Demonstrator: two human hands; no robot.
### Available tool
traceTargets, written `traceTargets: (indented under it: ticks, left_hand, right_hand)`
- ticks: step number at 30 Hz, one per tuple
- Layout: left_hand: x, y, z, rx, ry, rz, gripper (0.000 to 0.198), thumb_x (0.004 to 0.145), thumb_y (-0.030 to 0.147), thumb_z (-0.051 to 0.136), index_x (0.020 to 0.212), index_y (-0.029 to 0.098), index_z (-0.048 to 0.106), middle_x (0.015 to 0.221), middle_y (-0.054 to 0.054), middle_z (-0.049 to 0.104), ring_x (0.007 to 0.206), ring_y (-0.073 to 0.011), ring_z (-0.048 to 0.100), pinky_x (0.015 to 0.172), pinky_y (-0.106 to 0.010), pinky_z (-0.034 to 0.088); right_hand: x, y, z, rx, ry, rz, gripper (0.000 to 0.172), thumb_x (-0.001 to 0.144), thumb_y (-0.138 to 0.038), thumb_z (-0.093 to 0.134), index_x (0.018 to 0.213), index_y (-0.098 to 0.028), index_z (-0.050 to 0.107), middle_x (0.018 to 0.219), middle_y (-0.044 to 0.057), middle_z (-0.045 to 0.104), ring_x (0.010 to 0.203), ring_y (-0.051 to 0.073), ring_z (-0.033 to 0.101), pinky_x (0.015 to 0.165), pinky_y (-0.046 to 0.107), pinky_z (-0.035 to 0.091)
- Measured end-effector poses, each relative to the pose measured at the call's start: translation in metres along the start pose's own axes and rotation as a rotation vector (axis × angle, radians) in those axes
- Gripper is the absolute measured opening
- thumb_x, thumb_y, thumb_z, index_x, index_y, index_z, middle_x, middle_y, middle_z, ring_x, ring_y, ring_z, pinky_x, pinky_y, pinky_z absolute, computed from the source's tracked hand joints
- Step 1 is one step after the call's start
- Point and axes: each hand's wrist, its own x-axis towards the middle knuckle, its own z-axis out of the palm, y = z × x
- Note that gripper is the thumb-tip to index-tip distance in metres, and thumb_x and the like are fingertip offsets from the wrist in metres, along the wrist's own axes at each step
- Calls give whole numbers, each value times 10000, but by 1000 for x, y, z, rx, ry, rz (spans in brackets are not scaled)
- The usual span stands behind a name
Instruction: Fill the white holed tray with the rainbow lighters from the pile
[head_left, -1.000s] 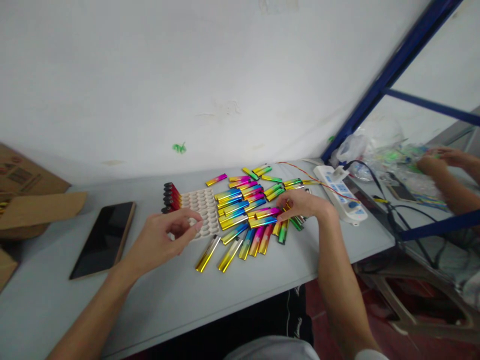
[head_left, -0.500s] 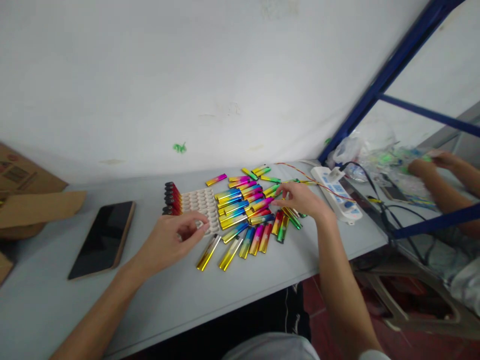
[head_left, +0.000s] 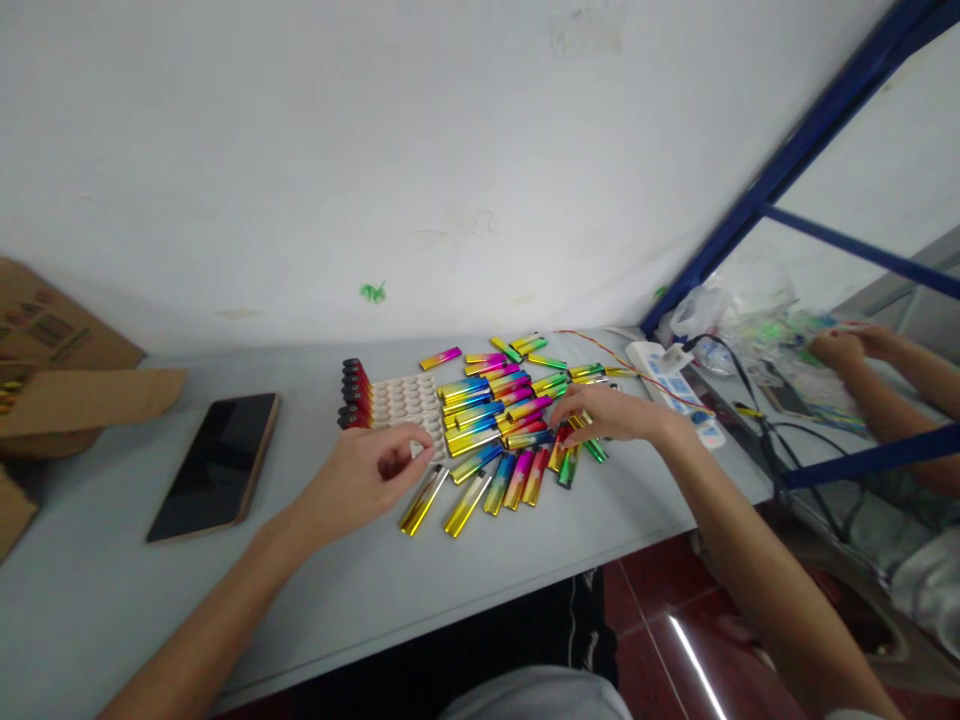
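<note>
My left grip (head_left: 369, 478) is loose by the tray (head_left: 409, 393), whose holes likely keep red sticks (head_left: 358, 393) up. I can't tell if my right grip (head_left: 611, 412) holds shiny sticks (head_left: 474, 438).

Small workshop, light assembly by the look of it.
Grey bench (head_left: 360, 595) against a scuffed white wall (head_left: 450, 150); loose shiny pieces (head_left: 475, 440) beside a holed tray (head_left: 405, 390); open carton (head_left: 112, 400), power strip (head_left: 651, 358), loose cables (head_left: 763, 440). Blue metal frame (head_left: 787, 165), red tiled floor (head_left: 645, 600). Past the frame, a co-worker's hands (head_left: 844, 345) near clear plastic bags (head_left: 705, 305).
</note>
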Motion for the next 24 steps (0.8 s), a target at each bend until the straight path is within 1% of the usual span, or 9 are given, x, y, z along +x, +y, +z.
traceTargets:
  ticks: [5, 8, 10, 12, 15, 18, 20, 22, 24]
  left_hand:
    - [1, -2, 1, 18, -2, 5, 285, 962, 410, 581, 918, 187, 753, 569, 42, 600, 477, -92, 517, 517, -198, 413]
    - [2, -2, 1, 31, 3, 12, 278, 966, 396, 575, 920, 187, 752, 564, 46, 591, 478, -92, 513, 524, -202, 408]
    - [1, -3, 1, 29, 7, 11, 277, 965, 396, 576, 920, 187, 752, 570, 44, 598, 483, -94, 519, 527, -205, 412]
    - [1, -3, 2, 23, 5, 14, 281, 967, 400, 576, 923, 187, 753, 572, 42, 599, 486, -96, 521, 531, -207, 419]
    - [0, -1, 3, 4, -3, 22, 285, 973, 392, 572, 925, 181, 757, 570, 37, 604, 488, -98, 525, 516, -203, 416]
    - [0, 3, 3, -21, 22, 18, 268, 960, 375, 596, 902, 177, 767, 613, 17, 662, 503, -99, 538, 519, -203, 428]
    - [1, 7, 3, -70, 29, 4, 266, 957, 389, 619, 908, 180, 777, 713, -8, 735, 556, -106, 590, 563, -205, 477]
    - [1, 9, 4, -161, 17, -19, 281, 955, 422, 642, 983, 183, 787, 855, -37, 793, 653, -128, 667, 626, -216, 535]
    - [2, 9, 7, -262, 11, -53, 334, 947, 448, 665, 1102, 175, 777, 987, -67, 813, 786, -164, 733, 697, -240, 582]
  right_hand:
    - [-5, 1, 8, 1, 16, 23, 222, 883, -287, 811, 1102, -266, 776, 1074, 47, 723, 988, 237, 665, 887, 364, 514]
    - [-7, -1, 10, -7, 26, 17, 144, 878, -279, 815, 1012, -248, 772, 1057, 53, 692, 989, 237, 649, 898, 374, 518]
    - [-8, -3, 9, -4, 26, -2, 85, 885, -286, 808, 948, -243, 770, 1047, 53, 690, 995, 234, 650, 910, 374, 517]
    - [-11, -4, 6, 16, 19, -13, 74, 906, -308, 787, 930, -241, 768, 1031, 47, 709, 985, 226, 664, 906, 367, 518]
    - [-20, -7, -3, 70, 43, 12, 154, 936, -387, 754, 942, -233, 767, 954, 31, 743, 884, 206, 685, 831, 351, 532]
    - [-28, -16, -9, 201, 129, 50, 275, 940, -497, 733, 972, -226, 763, 882, 18, 754, 772, 181, 682, 711, 323, 545]
    - [-25, -27, -9, 351, 209, 41, 321, 931, -535, 733, 1009, -224, 757, 872, 17, 758, 748, 170, 686, 667, 310, 555]
    - [-11, -42, -3, 490, 304, -1, 328, 913, -527, 758, 1030, -221, 755, 879, 21, 757, 745, 162, 688, 657, 305, 568]
    - [12, -60, 8, 587, 386, -51, 326, 883, -508, 798, 1023, -217, 749, 872, 20, 744, 740, 152, 683, 664, 301, 578]
